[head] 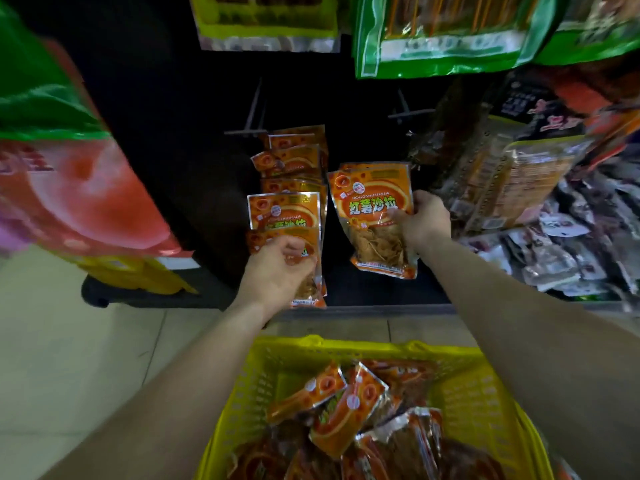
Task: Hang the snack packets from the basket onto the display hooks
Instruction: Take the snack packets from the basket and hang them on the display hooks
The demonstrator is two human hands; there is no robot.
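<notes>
A yellow plastic basket [263, 382] stands at the bottom of the view with several orange snack packets [343, 410] inside. My left hand [277, 271] grips the lowest orange packet [306, 268] of a stack hanging on the left display hook [247, 131]. My right hand [424, 220] holds an orange packet [372, 209] by its right edge, upright in front of the dark back panel, below the empty right hook [407, 114]. More orange packets [291, 161] hang above my left hand.
Green and yellow packets [443, 32] hang overhead. Brown, black and silver packets [554, 230] crowd the right side. A big red and green bag [69, 188] hangs at the left. The shelf base [363, 310] and tiled floor [86, 341] lie below.
</notes>
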